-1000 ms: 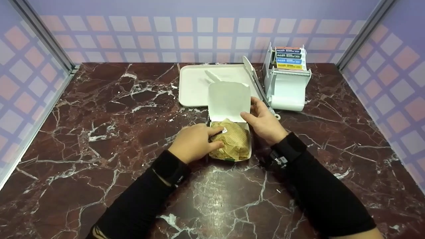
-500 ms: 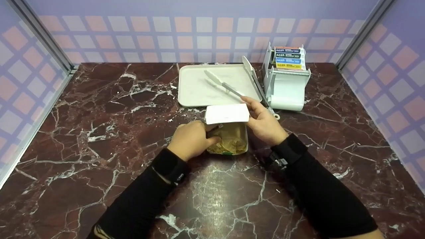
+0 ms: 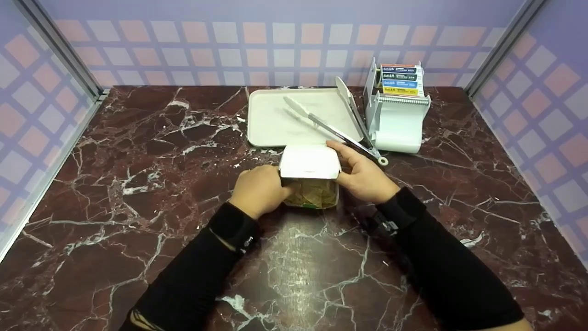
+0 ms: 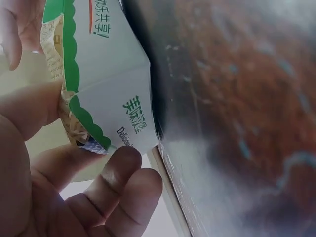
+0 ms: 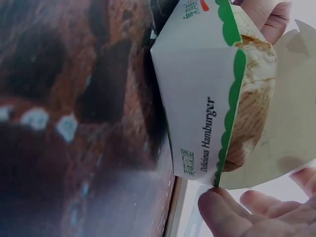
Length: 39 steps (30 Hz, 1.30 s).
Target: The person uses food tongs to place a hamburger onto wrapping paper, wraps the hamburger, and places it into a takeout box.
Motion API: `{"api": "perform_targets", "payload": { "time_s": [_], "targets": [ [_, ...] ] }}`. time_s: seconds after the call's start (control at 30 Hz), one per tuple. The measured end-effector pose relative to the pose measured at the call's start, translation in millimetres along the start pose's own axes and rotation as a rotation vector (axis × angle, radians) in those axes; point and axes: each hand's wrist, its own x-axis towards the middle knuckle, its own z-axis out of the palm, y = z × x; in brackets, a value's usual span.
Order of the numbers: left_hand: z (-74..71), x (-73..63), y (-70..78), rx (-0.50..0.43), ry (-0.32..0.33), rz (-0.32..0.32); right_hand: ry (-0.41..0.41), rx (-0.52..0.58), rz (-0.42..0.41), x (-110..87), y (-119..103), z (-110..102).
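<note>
A white cardboard burger box (image 3: 310,162) stands on the table in the head view, its lid tilted forward and partly lowered. Inside it lies a burger in brown patterned paper (image 3: 317,192); the lid hides its back part. My left hand (image 3: 258,191) grips the box's left side, thumb at the front and fingers about the side wall. With my right hand (image 3: 365,178) I hold the lid's right edge, the index finger reaching behind it. Both wrist views show the box wall (image 5: 197,108) with green scalloped trim and printing, and the wrapped burger (image 5: 256,103) above its rim.
Behind the box lies a white tray (image 3: 264,133). Metal tongs (image 3: 342,134) with pale tips lie spread across its right part. A label dispenser (image 3: 399,122) with several coloured boxes stands at the back right. Patterned wall panels (image 3: 294,50) enclose the marbled table.
The lid has swung from upright to forward over the burger, guided by my right hand. My left fingers have drawn back from the burger's top to the box's left side.
</note>
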Motion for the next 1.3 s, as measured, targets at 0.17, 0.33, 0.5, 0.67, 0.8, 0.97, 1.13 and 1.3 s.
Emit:
{"api": "perform_targets", "payload": {
  "time_s": [0.17, 0.33, 0.5, 0.67, 0.8, 0.97, 1.13, 1.3],
  "targets": [
    [-10.0, -1.3, -6.2, -0.117, -0.131, 0.032, -0.026, -0.054, 0.003, -2.9, 1.2, -1.8],
    [-24.2, -3.3, -16.8, -0.287, -0.184, 0.044, -0.069, -0.075, 0.006, -5.5, 1.4, -5.3],
    [-25.6, -4.7, -19.1, -0.351, -0.145, 0.143, -0.116, -0.149, 0.009, -7.6, 0.8, -9.2],
    [-20.4, -4.6, -17.3, -0.335, -0.077, 0.195, -0.197, -0.207, 0.029, -9.3, 0.6, -13.1],
    [-18.0, -5.1, -14.3, -0.31, -0.041, 0.199, -0.254, -0.244, 0.039, -11.1, 0.2, -14.7],
    [-14.1, -6.5, -8.3, -0.25, 0.001, 0.195, -0.223, -0.375, 0.043, -13.2, -1.0, -12.5],
    [-11.7, -8.2, -5.4, -0.209, 0.023, 0.171, -0.2, -0.409, 0.07, -12.8, -1.7, -8.7],
    [-11.1, -10.3, -3.2, -0.183, 0.024, 0.161, -0.202, -0.416, 0.076, -12.8, -2.4, -6.8]
  ]
}}
